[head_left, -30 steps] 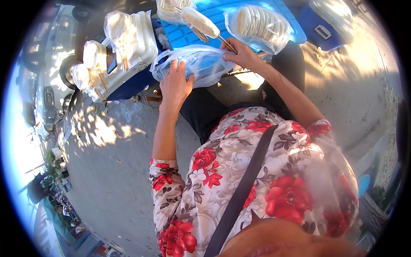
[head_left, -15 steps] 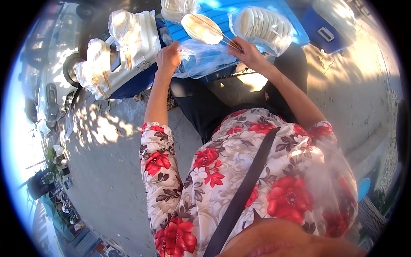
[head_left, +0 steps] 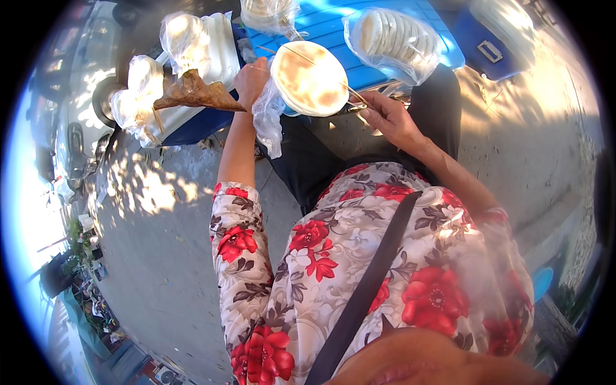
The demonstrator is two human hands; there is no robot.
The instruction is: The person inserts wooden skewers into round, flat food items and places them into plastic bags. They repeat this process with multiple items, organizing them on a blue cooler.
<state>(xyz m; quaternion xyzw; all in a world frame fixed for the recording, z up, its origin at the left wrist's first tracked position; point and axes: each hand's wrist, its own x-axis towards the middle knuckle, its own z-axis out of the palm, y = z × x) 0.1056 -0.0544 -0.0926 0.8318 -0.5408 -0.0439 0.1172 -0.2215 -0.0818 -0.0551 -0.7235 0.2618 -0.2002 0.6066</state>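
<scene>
My right hand (head_left: 388, 119) is closed on a pair of thin wooden chopsticks (head_left: 357, 96). They grip a round, pale flatbread (head_left: 310, 78) with browned patches, one stick running across its face. Left of the bread, my left hand (head_left: 251, 80) is closed on a crumpled clear plastic bag (head_left: 268, 122), which hangs down beside my wrist. A brown, curled piece like a dry leaf (head_left: 199, 94) shows in front of my left wrist; whether it touches the wrist I cannot tell. Beyond both hands lies a blue ridged lid (head_left: 398, 13).
Bagged flatbreads (head_left: 393, 45) rest on the blue lid, with another bag (head_left: 268, 14) at its far left. On the left, a white-topped box (head_left: 221, 51) carries several more bags (head_left: 183, 38). A blue box (head_left: 491, 48) stands at the far right.
The flatbread has come nearer and turned its browned face up, while my right hand moved slightly nearer. The plastic bag now hangs bunched from my left hand. The brown leaf-like piece has appeared.
</scene>
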